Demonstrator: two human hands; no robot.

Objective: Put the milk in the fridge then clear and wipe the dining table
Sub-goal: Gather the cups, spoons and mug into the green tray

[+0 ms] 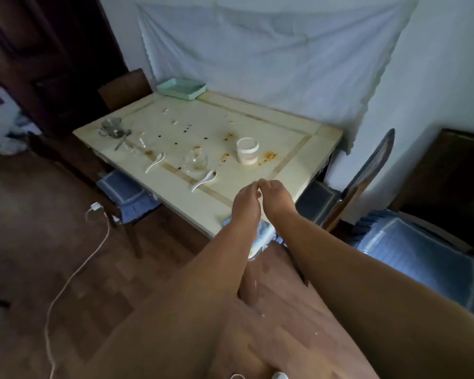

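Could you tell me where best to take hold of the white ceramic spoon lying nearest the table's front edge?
Probably pinch the white spoon's slim handle, which points toward the near-left table edge. Its bowl lies beside the glass bowl and looks soiled.

A pale blue wrinkled cloth sheet (271,50) hangs on the wall, a white charger cable (74,269) trails across the brown wooden floor (39,214), and dark wooden chairs with blue cushions (126,192) stand nearby.
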